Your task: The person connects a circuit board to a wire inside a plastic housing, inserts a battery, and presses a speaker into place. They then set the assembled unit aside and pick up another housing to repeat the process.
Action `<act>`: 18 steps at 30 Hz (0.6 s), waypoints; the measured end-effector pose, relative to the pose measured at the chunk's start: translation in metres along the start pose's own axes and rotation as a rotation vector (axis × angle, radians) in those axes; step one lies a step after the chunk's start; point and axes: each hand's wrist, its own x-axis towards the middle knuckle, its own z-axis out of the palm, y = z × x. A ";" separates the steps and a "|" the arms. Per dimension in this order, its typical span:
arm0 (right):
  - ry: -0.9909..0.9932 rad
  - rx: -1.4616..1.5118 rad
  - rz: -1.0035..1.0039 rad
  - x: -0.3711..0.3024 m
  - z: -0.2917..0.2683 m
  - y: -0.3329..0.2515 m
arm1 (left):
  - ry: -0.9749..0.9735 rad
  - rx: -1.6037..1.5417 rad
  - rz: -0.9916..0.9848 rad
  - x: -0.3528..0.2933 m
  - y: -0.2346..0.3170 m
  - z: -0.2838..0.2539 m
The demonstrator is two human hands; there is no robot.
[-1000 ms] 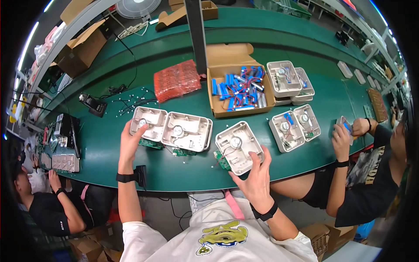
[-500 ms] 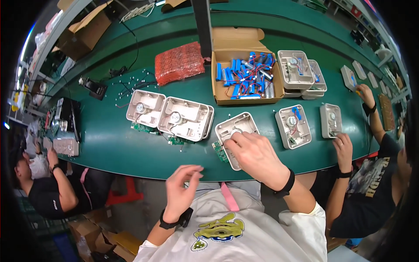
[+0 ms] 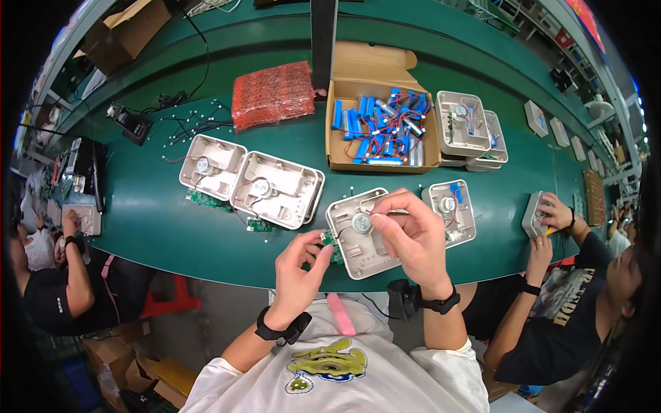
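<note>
An off-white plastic housing point(image 3: 355, 258) lies open side up on the green table in front of me, with a round silver speaker point(image 3: 361, 223) inside. Beside its left wall is a small green circuit board point(image 3: 336, 252), which the thumb and forefinger of my left hand point(image 3: 301, 270) grip at its edge. Over the housing's upper right, my right hand point(image 3: 415, 237) pinches a thin red wire point(image 3: 369, 212) between thumb and forefinger. The wire's far end is hard to make out.
Two open housings point(image 3: 279, 206) with circuit boards stand at left. A cardboard box point(image 3: 385, 167) of blue battery cells sits behind, beside stacked housings point(image 3: 463, 144) and a red bubble-wrap pack point(image 3: 272, 96). Another housing point(image 3: 463, 227) stands at right. Co-workers sit on both sides.
My left hand has moved up to the circuit board. My right hand has lifted off the speaker and now holds a wire. The housing has turned slightly. The right co-worker has picked up a housing.
</note>
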 end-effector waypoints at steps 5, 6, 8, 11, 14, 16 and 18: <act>0.023 0.129 0.032 0.001 0.000 -0.006 | 0.011 0.000 0.041 0.006 0.002 0.004; 0.037 0.136 0.035 0.001 0.000 -0.007 | 0.012 -0.009 0.038 0.007 0.003 0.005; 0.052 0.141 0.046 0.000 -0.001 -0.010 | -0.026 0.023 0.021 0.008 0.008 0.002; 0.044 0.132 0.017 -0.002 -0.005 -0.015 | -0.046 0.013 -0.005 0.006 0.008 0.003; 0.067 0.121 0.033 -0.002 -0.002 -0.017 | -0.037 -0.030 -0.026 0.008 0.008 0.005; 0.072 0.113 0.049 -0.002 -0.001 -0.018 | -0.037 -0.069 -0.034 0.010 0.009 0.007; 0.011 -0.335 -0.043 -0.005 0.002 -0.018 | -0.011 -0.089 -0.057 0.008 0.012 0.005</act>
